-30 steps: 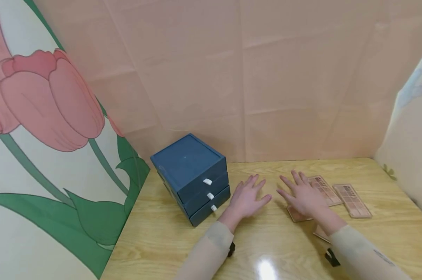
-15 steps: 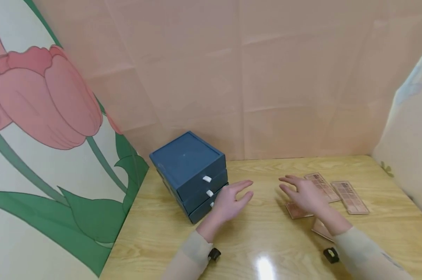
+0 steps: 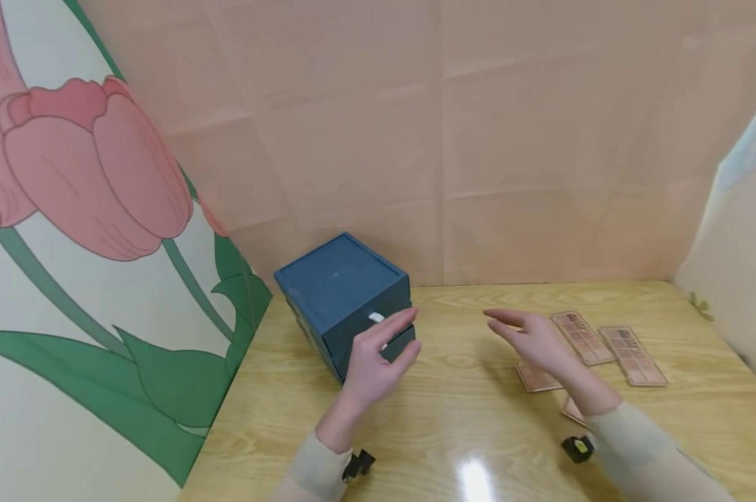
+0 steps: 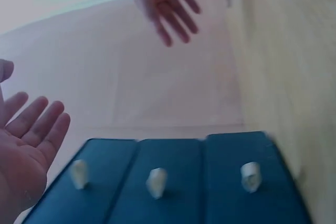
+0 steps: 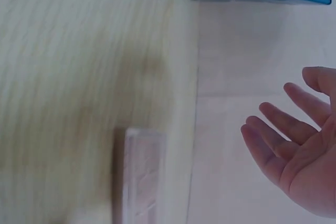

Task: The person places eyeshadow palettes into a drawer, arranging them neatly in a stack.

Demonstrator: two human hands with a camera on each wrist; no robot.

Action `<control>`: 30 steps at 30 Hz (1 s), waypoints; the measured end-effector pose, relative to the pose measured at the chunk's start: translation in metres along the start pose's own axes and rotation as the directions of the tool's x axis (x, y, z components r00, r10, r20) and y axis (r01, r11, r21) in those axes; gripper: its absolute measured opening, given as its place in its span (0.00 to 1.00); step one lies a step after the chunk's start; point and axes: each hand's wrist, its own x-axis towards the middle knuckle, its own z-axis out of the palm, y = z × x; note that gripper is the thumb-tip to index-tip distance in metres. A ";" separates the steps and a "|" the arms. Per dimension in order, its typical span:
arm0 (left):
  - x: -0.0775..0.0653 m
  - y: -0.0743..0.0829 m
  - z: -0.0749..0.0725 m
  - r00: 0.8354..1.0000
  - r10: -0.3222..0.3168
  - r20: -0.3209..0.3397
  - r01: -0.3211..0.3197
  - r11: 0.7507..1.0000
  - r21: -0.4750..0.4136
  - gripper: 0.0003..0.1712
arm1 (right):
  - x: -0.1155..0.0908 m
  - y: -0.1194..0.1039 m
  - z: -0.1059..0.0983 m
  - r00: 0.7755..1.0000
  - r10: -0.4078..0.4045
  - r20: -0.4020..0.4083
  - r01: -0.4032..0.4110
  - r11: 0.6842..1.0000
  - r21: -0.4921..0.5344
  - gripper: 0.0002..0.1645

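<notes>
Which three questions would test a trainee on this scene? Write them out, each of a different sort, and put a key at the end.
1. Count: how many white knobs show in the left wrist view?
2. True or false: in the head view, the left grip is nearer to the blue drawer unit than to the pink palettes.
3. Multiple choice: what does the right grip hold?
A: one of the pink palettes
B: one of the white knobs
C: nothing

Key:
1. Three
2. True
3. C
</notes>
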 end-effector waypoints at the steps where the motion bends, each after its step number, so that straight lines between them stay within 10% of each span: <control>1: 0.001 0.003 -0.004 1.000 0.015 -0.025 -0.016 1.000 -0.018 0.26 | 0.002 -0.003 0.001 1.000 -0.002 0.006 0.002 1.000 0.003 0.31; 8: 0.003 0.012 -0.035 0.970 0.080 -0.231 -0.106 0.989 -0.105 0.32 | 0.023 -0.026 0.007 0.999 0.014 0.045 -0.016 0.999 0.049 0.32; 12: -0.001 0.011 -0.052 0.930 0.017 -0.366 -0.055 0.994 -0.093 0.32 | 0.040 -0.040 0.014 0.997 0.031 0.071 -0.041 0.990 0.137 0.33; 18: -0.013 0.008 -0.069 0.821 -0.209 -0.532 0.208 0.976 -0.064 0.37 | 0.069 -0.062 0.030 0.992 0.021 0.122 -0.064 0.928 0.367 0.31; 26: -0.026 -0.007 -0.078 0.654 -0.535 -0.535 0.523 0.831 -0.192 0.46 | 0.099 -0.104 0.050 0.992 0.041 0.119 -0.104 0.796 0.596 0.36; 30: -0.027 -0.009 -0.078 0.605 -0.611 -0.510 0.569 0.780 -0.260 0.46 | 0.105 -0.114 0.060 0.994 0.062 0.087 -0.104 0.757 0.645 0.35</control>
